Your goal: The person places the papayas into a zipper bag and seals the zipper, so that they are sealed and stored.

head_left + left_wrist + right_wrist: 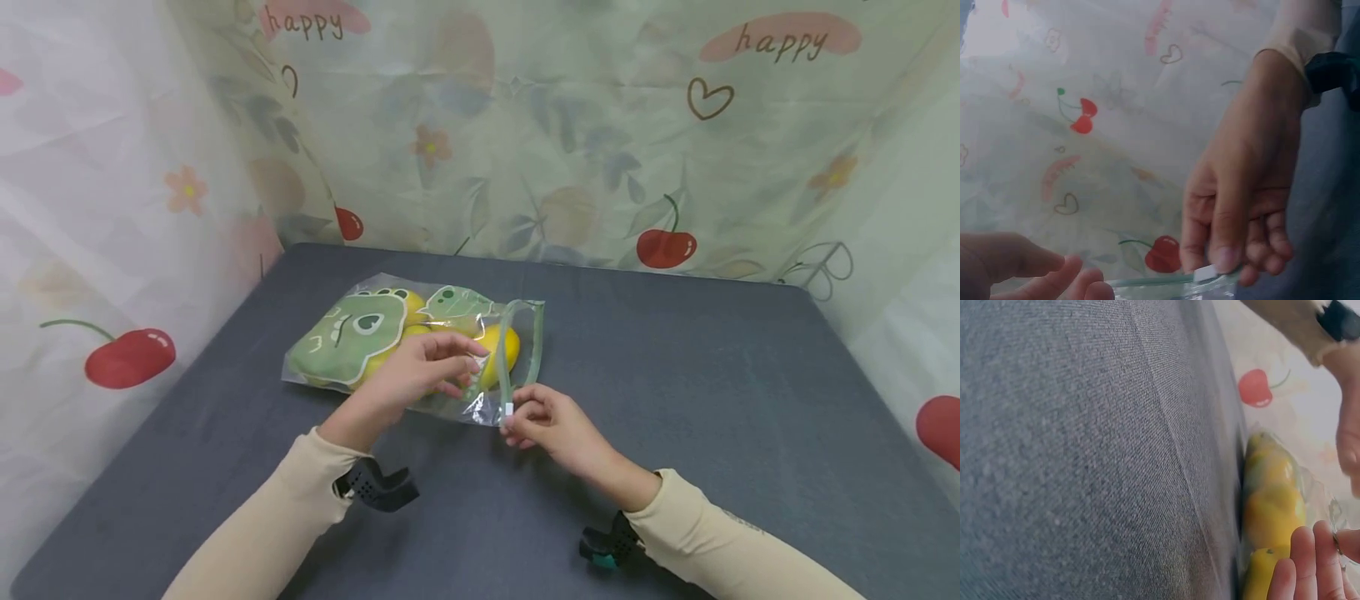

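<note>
A clear slider zip bag (450, 406) lies on the table with its mouth toward the right, where the two green zip strips (537, 342) stand apart. Green cartoon dinosaur prints cover part of it, and several yellow fruits (512, 346) show inside, also in the right wrist view as yellow fruits (1272, 512). My right hand (551, 429) pinches the near end of the zip strip at the white slider (1205, 273), between thumb and forefinger. Over the bag's middle, my left hand (420, 371) hovers with loosely bent fingers, thumb and fingertips apart near the fruit by the mouth.
The bag sits on a dark grey cloth-covered table (712, 400). Behind and at the sides hang pale printed curtains (525, 167) with cherries and flowers. A black wrist camera (378, 486) is strapped on the left wrist, and another black wrist camera (611, 542) on the right.
</note>
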Motion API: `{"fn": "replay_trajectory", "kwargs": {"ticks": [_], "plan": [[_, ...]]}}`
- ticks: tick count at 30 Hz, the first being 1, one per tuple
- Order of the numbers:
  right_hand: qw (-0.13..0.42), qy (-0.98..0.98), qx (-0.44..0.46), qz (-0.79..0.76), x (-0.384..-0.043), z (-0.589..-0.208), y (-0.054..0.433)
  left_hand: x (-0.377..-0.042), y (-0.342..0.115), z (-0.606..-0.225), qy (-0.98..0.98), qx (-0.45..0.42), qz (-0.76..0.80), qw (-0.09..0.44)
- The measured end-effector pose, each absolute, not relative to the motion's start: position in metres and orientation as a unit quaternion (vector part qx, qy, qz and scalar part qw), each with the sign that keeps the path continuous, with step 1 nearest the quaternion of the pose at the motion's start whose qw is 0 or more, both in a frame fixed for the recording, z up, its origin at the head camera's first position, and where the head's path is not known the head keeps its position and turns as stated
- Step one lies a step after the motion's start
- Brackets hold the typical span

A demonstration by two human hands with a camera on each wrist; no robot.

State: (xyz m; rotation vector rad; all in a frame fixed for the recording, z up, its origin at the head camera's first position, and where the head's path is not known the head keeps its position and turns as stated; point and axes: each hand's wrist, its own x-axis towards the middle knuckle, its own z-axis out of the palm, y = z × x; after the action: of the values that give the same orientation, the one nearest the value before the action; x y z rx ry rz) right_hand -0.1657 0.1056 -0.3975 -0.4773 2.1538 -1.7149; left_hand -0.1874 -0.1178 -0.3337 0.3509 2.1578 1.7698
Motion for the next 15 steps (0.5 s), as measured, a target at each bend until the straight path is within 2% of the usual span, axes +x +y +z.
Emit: {"fn": "replay_trajectory", "kwargs": {"ticks": [3,7,11,15], "plan": [[0.169,0.762,-0.171,-0.601,-0.167,-0.398,0.107,-0.172,-0.115,-0.338,0.750,0.161,0.609,0.203],[0.160,0.778,-0.170,-0.584,-0.167,-0.397,0.109,-0.156,-0.109,-0.351,0.725,0.188,0.601,0.281],[0.151,0.781,-0.165,-0.582,-0.167,-0.396,0.108,-0.143,-0.104,-0.367,0.701,0.178,0.594,0.352],[0.153,0.775,-0.159,-0.592,-0.167,-0.396,0.107,-0.136,-0.103,-0.382,0.699,0.140,0.591,0.377]]}}
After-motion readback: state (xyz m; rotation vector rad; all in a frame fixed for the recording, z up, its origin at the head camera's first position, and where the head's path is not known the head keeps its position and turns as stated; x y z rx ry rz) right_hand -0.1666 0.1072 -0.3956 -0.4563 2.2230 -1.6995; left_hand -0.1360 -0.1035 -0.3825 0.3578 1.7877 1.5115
